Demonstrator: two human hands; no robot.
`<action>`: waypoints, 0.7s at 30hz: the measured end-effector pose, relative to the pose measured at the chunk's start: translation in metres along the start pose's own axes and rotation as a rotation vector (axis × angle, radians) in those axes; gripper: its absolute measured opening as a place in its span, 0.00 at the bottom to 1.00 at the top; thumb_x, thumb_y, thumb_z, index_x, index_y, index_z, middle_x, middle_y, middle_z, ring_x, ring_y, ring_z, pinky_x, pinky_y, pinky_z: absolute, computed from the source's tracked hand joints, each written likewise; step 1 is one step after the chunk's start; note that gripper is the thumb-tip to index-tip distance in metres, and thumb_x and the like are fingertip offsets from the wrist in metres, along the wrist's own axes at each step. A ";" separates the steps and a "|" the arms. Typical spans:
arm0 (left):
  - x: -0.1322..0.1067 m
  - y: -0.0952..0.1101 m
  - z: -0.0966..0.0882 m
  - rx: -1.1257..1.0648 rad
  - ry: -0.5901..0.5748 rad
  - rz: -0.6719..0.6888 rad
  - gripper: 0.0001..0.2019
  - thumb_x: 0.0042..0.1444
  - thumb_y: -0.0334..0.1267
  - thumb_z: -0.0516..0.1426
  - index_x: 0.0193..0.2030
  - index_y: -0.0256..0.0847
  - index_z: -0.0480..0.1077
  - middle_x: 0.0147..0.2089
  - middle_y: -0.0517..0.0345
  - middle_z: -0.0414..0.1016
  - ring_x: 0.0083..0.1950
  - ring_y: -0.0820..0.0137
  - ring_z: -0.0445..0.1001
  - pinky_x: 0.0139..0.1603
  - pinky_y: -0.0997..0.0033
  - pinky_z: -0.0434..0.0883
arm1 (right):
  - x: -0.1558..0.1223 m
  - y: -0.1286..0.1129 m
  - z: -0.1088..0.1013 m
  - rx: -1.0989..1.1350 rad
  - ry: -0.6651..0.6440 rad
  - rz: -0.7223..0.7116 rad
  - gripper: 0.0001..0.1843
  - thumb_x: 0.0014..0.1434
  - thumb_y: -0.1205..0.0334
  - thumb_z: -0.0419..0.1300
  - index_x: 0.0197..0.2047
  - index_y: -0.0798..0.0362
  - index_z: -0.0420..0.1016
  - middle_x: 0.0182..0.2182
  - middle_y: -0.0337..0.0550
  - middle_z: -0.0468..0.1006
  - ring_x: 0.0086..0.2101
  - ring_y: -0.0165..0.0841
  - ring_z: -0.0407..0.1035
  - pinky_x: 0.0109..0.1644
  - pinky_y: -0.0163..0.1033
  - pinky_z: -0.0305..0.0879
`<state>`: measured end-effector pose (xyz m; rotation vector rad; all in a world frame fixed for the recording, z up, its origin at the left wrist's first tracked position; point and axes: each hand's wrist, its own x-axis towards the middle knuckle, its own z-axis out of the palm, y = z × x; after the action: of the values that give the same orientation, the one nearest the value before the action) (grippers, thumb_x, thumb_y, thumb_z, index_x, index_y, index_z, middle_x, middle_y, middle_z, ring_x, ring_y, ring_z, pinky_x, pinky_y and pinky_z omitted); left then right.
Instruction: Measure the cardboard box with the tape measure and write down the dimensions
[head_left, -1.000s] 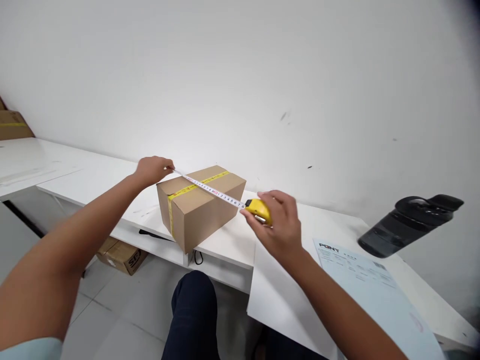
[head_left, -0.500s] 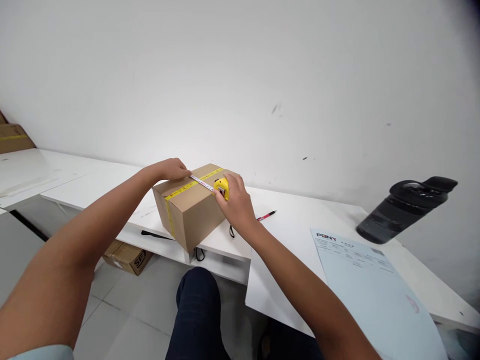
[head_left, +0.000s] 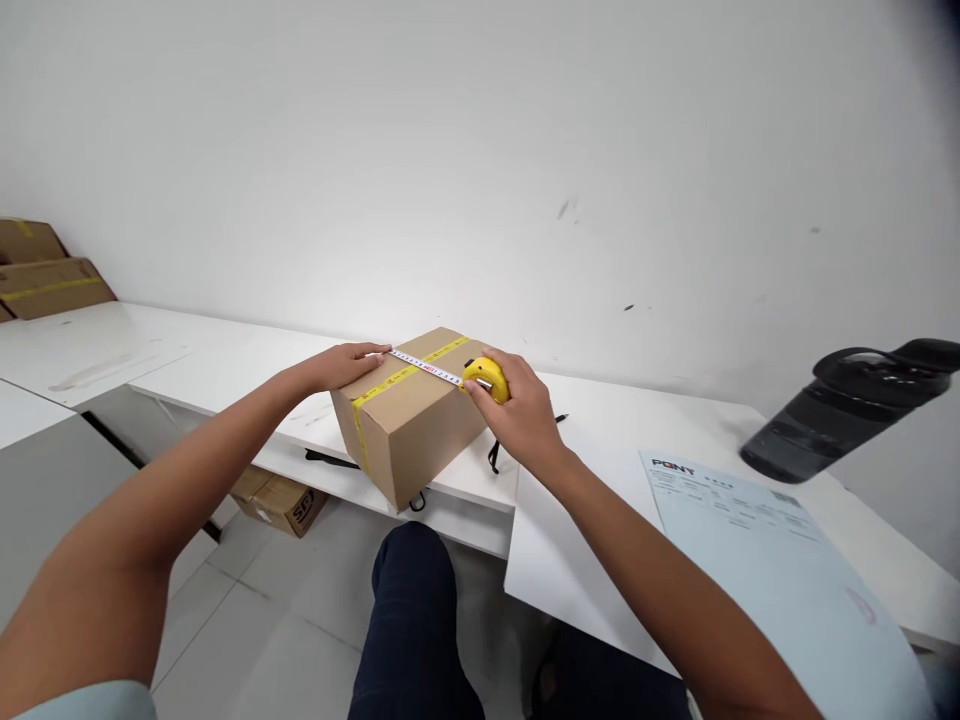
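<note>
A brown cardboard box (head_left: 409, 430) with a yellow tape band stands on the white table (head_left: 600, 440). My left hand (head_left: 346, 364) lies flat on the box's left top edge and presses down the end of a white measuring tape (head_left: 424, 366). The blade runs across the box top to the yellow tape measure case (head_left: 486, 377), which my right hand (head_left: 517, 408) grips at the box's right top edge.
A pale blue printed sheet (head_left: 757, 560) lies on the table at the right, with a dark bottle (head_left: 847, 410) behind it. A pen (head_left: 559, 417) pokes out behind my right hand. More cardboard boxes sit at the far left (head_left: 45, 270) and under the table (head_left: 279, 500).
The stretched tape first shortened as my right hand came in over the box top, then my right hand drew the case back out to the box's right edge. The left hand stayed on the box.
</note>
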<state>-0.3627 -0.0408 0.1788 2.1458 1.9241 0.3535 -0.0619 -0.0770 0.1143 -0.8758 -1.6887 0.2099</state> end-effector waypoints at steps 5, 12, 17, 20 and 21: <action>0.002 0.005 -0.002 0.068 0.001 0.001 0.32 0.62 0.62 0.46 0.71 0.59 0.62 0.70 0.61 0.68 0.65 0.56 0.72 0.64 0.59 0.69 | -0.021 -0.011 -0.043 -0.026 0.024 0.131 0.21 0.59 0.54 0.64 0.54 0.48 0.75 0.49 0.48 0.80 0.48 0.43 0.75 0.54 0.52 0.72; 0.008 0.010 -0.010 0.150 -0.001 0.021 0.33 0.60 0.66 0.46 0.68 0.57 0.66 0.65 0.57 0.74 0.60 0.56 0.75 0.58 0.60 0.72 | -0.070 -0.007 -0.089 -0.025 0.144 0.385 0.24 0.57 0.48 0.66 0.54 0.47 0.76 0.48 0.47 0.80 0.45 0.42 0.75 0.51 0.51 0.73; 0.022 0.024 -0.010 0.312 0.064 0.124 0.36 0.58 0.71 0.47 0.61 0.49 0.69 0.60 0.51 0.77 0.51 0.59 0.79 0.46 0.64 0.74 | -0.066 -0.004 -0.072 0.037 0.115 0.348 0.23 0.58 0.50 0.64 0.55 0.48 0.74 0.50 0.48 0.79 0.45 0.42 0.75 0.50 0.50 0.74; 0.025 0.032 -0.007 0.460 0.153 0.238 0.29 0.64 0.65 0.44 0.52 0.46 0.73 0.52 0.51 0.80 0.48 0.58 0.79 0.45 0.62 0.72 | -0.057 -0.002 -0.058 0.054 0.106 0.273 0.21 0.60 0.54 0.62 0.56 0.49 0.72 0.51 0.50 0.79 0.48 0.43 0.75 0.52 0.50 0.73; 0.024 0.035 -0.006 0.518 0.180 0.288 0.27 0.66 0.61 0.44 0.48 0.45 0.74 0.48 0.49 0.81 0.47 0.58 0.79 0.46 0.60 0.71 | -0.054 -0.001 -0.053 0.053 0.094 0.234 0.20 0.61 0.55 0.61 0.56 0.49 0.71 0.51 0.50 0.78 0.48 0.43 0.75 0.53 0.50 0.73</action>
<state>-0.3299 -0.0203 0.1970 2.8251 1.9629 0.1007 -0.0119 -0.1281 0.0902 -1.0278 -1.4863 0.3652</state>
